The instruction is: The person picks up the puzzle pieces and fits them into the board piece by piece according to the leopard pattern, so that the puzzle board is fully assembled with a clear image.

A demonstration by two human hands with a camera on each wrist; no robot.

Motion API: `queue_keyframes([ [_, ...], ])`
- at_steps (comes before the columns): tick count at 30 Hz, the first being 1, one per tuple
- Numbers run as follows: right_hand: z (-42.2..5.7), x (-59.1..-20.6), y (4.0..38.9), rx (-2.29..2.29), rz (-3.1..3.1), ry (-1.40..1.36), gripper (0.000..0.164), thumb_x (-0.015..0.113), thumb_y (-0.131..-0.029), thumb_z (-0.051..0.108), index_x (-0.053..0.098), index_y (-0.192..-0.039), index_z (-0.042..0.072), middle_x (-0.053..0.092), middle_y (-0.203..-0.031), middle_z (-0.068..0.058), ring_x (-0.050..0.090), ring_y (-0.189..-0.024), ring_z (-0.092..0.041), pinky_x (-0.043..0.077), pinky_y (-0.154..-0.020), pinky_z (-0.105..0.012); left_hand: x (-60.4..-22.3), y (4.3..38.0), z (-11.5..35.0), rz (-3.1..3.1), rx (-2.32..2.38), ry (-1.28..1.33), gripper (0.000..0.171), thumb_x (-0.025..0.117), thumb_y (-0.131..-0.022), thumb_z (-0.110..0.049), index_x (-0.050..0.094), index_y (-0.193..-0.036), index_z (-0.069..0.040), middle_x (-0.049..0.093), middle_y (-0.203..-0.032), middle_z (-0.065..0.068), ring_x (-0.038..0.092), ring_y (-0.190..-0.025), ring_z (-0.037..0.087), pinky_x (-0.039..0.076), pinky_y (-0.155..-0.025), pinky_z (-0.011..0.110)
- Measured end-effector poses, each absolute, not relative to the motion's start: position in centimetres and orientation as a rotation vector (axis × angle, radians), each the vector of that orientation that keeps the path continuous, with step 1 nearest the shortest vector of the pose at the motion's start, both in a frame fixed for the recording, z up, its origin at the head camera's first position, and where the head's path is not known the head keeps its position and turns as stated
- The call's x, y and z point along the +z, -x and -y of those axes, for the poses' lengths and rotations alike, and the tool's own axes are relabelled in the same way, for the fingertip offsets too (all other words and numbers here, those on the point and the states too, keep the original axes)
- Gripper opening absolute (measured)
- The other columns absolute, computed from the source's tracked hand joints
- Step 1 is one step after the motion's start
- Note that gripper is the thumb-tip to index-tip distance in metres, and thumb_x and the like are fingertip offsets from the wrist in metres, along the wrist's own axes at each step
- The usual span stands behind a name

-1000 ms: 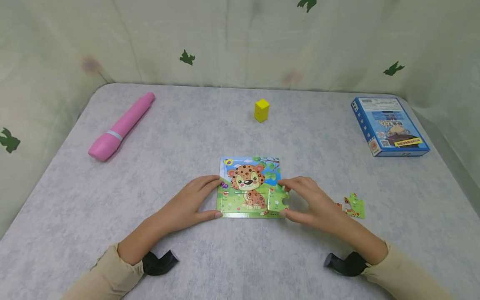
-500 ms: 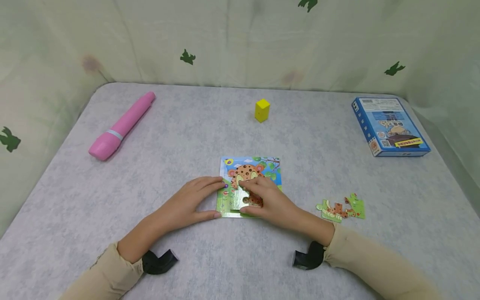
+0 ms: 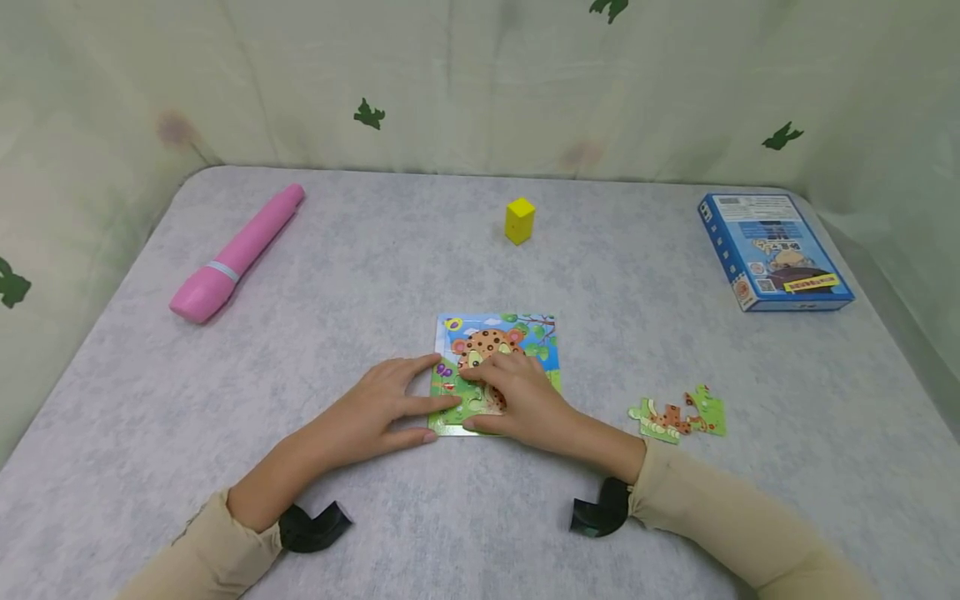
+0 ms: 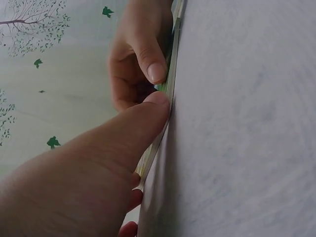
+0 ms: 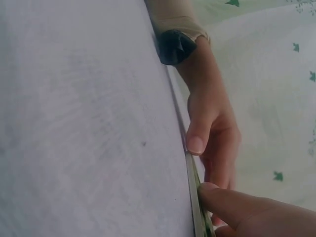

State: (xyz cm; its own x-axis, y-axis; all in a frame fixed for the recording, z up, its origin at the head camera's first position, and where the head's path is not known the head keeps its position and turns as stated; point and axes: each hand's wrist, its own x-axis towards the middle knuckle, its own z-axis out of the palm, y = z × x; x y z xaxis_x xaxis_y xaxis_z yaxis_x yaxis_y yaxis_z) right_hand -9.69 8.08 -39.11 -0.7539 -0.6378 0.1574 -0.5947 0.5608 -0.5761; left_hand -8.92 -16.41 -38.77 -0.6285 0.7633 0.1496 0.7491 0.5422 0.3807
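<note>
A square jigsaw puzzle (image 3: 540, 337) with a cartoon leopard on it lies in its tray in front of me. My right hand (image 3: 525, 396) is over its lower left part, thumb and fingertips around a green puzzle piece (image 3: 474, 402). My left hand (image 3: 378, 404) rests at the tray's left edge, thumb at the lower corner and one straight finger touching the green piece. In the left wrist view, the left thumb (image 4: 148, 116) lies against the tray's edge. The right hand hides much of the leopard's body.
Loose, partly joined puzzle pieces (image 3: 667, 417) lie right of the tray. Farther back stand a yellow block (image 3: 519, 222) and, at the right, a blue box (image 3: 776, 254). A pink flashlight-shaped object (image 3: 236, 254) lies at the back left. Each wrist wears a black camera mount (image 3: 313, 527).
My right hand has moved left from the tray's right edge with a green piece, which now lies flat at lower left. A left finger has stretched onto it.
</note>
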Motion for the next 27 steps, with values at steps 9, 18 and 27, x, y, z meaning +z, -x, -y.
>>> queue_keyframes([
  [9, -7.8, -38.6, 9.7, -0.869, -2.753, 1.072, 0.056, 0.071, -0.074, 0.042, 0.059, -0.122, 0.016, 0.048, -0.097, 0.009, 0.040, -0.087, -0.009, 0.030, -0.076, -0.032, -38.7, 8.9, 16.4, -2.728, 0.705, -1.333, 0.039, 0.062, -0.083, -0.041, 0.060, -0.120, -0.029, 0.031, -0.140, 0.014, 0.029, -0.126, 0.025, 0.024, -0.099, 0.048],
  [18, -8.7, -38.4, 10.1, -0.765, -2.683, 1.135, 0.058, 0.065, -0.079, 0.044, 0.050, -0.130, 0.020, 0.042, -0.102, 0.008, 0.035, -0.089, -0.011, 0.028, -0.078, -0.033, -38.6, 8.9, 16.3, -2.720, 0.738, -1.261, 0.038, 0.063, -0.081, -0.042, 0.061, -0.118, -0.030, 0.032, -0.141, 0.011, 0.030, -0.126, 0.025, 0.024, -0.099, 0.049],
  [27, -11.8, -37.3, 9.8, -1.204, -2.434, 0.947, 0.059, 0.063, -0.084, 0.034, 0.040, -0.135, 0.015, 0.038, -0.127, 0.000, 0.038, -0.115, -0.016, 0.034, -0.094, -0.040, -38.7, 8.9, 16.4, -2.723, 0.742, -1.222, 0.040, 0.063, -0.081, -0.043, 0.060, -0.119, -0.031, 0.031, -0.142, 0.009, 0.029, -0.126, 0.025, 0.024, -0.099, 0.047],
])
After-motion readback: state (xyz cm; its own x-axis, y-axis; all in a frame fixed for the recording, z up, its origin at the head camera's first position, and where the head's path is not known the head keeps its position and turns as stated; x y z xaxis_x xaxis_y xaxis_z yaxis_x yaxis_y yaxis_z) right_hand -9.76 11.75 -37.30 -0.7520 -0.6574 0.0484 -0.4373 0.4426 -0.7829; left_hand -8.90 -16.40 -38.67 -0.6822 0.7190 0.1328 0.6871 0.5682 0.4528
